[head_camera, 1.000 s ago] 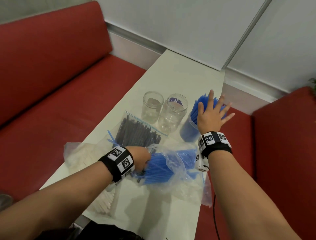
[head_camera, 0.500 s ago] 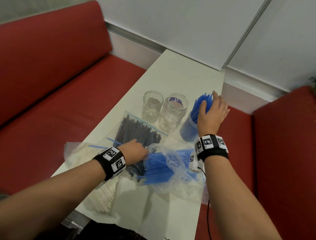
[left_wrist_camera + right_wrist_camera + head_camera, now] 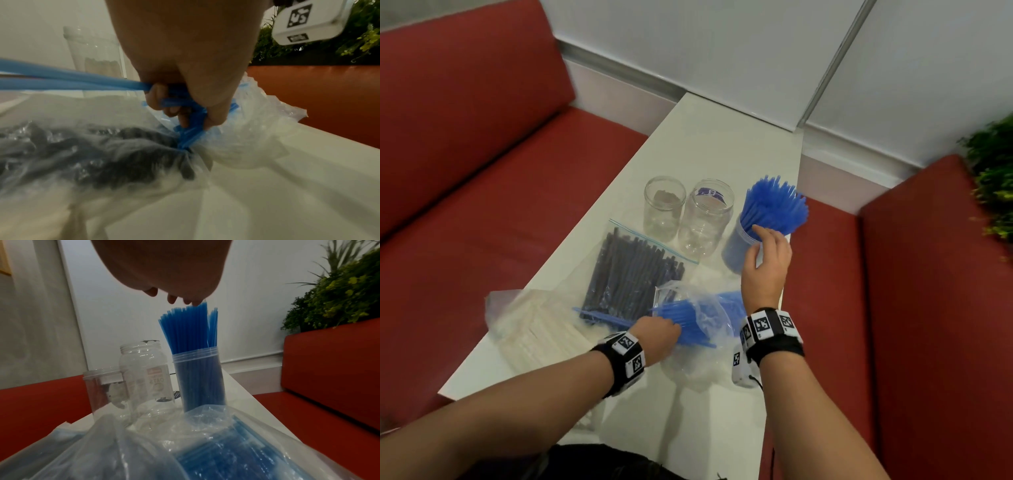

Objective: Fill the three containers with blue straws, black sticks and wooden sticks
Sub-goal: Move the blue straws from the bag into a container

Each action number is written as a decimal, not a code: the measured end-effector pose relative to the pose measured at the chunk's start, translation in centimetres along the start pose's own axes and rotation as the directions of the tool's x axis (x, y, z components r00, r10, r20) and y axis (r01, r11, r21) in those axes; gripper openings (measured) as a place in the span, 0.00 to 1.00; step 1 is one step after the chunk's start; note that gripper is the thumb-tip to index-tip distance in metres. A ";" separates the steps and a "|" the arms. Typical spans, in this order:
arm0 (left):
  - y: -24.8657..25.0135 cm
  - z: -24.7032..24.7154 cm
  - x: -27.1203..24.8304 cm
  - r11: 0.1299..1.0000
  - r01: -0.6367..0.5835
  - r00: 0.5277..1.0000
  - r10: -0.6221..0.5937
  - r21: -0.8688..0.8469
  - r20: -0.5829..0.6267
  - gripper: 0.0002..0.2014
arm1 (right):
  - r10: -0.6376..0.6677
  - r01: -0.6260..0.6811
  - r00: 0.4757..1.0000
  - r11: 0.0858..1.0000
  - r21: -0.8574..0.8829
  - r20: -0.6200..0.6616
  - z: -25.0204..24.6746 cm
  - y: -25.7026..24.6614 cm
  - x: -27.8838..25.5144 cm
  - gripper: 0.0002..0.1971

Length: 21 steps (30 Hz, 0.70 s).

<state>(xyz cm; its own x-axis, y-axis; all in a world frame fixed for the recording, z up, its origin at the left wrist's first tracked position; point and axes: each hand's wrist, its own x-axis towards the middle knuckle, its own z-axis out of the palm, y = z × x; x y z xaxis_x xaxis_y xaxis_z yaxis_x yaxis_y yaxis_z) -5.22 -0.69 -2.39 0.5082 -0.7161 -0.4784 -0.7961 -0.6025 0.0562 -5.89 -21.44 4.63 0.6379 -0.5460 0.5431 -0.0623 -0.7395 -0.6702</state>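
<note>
Red benches flank our white tabletop (image 3: 722,144); our right hand (image 3: 767,260), fingers loosely curled, has dropped off the jarred blue straws (image 3: 774,205), while our left hand (image 3: 657,334) now pinches another bunch (image 3: 191,129) for that jar.

Lighting was dim and even indoors, slightly cool, no hard glare. Arms threw soft double shadows onto the long white table (image 3: 709,144) in the head view, which suggested diffuse overhead light. The green leafy plant (image 3: 993,178) smeared at the right edge, and wide-angle bending showed along the wall lines. Left wrist view was noisy, with the clear plastic bag of black sticks (image 3: 86,155) motion-blurred. Right wrist view was sharper on the upright blue plastic straws (image 3: 191,327); its foreground plastic was soft.
</note>
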 end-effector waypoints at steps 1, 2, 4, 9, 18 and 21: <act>-0.2 -0.6 0.0 1.000 0.000 1.000 0.000 0.017 0.014 0.14 | -0.022 0.022 0.999 1.000 0.016 0.028 0.0 -0.2 -0.4 0.16; -0.5 -1.2 0.0 1.000 -0.005 1.000 0.005 0.026 0.028 0.14 | -0.023 0.018 0.996 0.998 0.058 0.084 0.1 -0.4 -0.8 0.16; -1.2 -3.0 0.1 0.999 -0.007 0.997 0.005 0.035 0.072 0.15 | 0.045 -0.095 0.964 0.979 0.183 0.260 0.6 -1.1 -1.9 0.15; -3.1 -8.4 -0.5 1.000 -0.009 0.989 0.006 0.015 0.149 0.16 | 0.108 -0.436 0.552 0.883 0.175 0.827 2.2 -2.6 -3.7 0.12; -5.6 -16.6 -2.1 0.999 0.000 0.994 -0.004 0.033 0.107 0.14 | 0.079 -0.288 0.421 0.956 0.050 0.904 3.4 -4.7 -4.2 0.06; -7.7 -18.2 -2.9 0.992 0.009 0.998 0.000 -0.129 0.068 0.23 | 0.111 -0.342 0.456 0.938 0.059 0.883 3.0 -5.1 -3.5 0.15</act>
<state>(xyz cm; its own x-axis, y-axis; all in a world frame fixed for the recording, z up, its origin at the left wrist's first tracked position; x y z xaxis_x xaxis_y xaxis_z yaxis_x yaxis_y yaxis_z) 5.40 -0.36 14.52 0.4852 -0.6905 -0.5365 -0.7423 -0.6495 0.1646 -5.52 -14.56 4.62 0.9618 0.0167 -0.2733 -0.2314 -0.4841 -0.8439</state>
